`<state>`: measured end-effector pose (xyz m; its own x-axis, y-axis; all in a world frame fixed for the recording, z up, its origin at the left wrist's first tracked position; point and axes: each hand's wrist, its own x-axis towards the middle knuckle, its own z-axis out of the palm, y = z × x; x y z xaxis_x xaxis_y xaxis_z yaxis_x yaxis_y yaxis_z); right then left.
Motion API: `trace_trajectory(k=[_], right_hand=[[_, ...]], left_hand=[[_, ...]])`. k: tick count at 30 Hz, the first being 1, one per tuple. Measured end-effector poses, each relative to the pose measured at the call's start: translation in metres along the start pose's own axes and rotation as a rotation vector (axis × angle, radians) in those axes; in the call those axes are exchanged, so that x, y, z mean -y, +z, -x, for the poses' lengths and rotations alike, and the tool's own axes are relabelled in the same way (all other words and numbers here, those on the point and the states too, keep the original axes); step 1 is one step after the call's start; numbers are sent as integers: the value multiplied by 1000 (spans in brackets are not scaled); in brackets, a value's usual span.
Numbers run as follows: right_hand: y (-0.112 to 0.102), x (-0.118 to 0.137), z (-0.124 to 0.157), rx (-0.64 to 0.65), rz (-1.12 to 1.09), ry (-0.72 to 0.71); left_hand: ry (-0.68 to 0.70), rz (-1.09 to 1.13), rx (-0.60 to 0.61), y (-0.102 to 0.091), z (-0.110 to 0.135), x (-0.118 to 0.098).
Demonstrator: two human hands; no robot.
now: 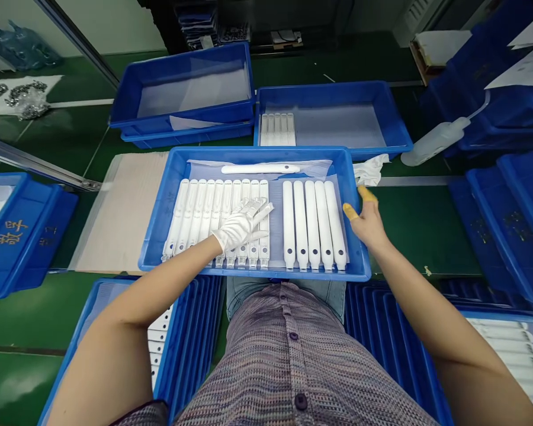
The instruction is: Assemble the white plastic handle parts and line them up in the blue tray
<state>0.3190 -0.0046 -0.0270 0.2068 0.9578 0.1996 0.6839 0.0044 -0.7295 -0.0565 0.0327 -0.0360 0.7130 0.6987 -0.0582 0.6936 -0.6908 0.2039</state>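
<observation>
A row of white parts (pixel 195 216) is laid side by side in the left half of a blue tray (pixel 160 213), which is set on the green table (pixel 417 219) directly in front of the person. Their long axes are run from the near wall to the far wall, with the near ends fanned slightly to the left and the notched ends pointed toward the person. The left hand (pixel 244 223), gloved in white, is laid flat and open on the right end of this row, fingers spread and pointed away to the right; nothing is gripped by it. A second row (pixel 313 222) of five rounded parts is set in the right half, parallel and upright in the same near-to-far line. One single part (pixel 260 169) is laid crosswise along the far wall, its long axis run left to right. The right hand (pixel 366 222), with yellow cots worn on thumb and finger, is closed on the tray's right rim, thumb inside. Just beyond it a white cloth (pixel 371 170) and a bottle (pixel 435 141) are seen. Behind, a far tray (pixel 333 94) is placed with five more parts (pixel 278 129), and a cardboard sheet (pixel 124 213) is spread to the left
</observation>
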Motion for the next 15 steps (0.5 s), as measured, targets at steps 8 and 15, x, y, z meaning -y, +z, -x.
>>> trace_trajectory(k=[8,15], right_hand=[[81,89,-90,480,209,-191],[127,101,-89,442,318,-70]], left_hand=[[-38,261,-123,-14,-1,-4],[-325,1026,-475,-28,-45,-22]])
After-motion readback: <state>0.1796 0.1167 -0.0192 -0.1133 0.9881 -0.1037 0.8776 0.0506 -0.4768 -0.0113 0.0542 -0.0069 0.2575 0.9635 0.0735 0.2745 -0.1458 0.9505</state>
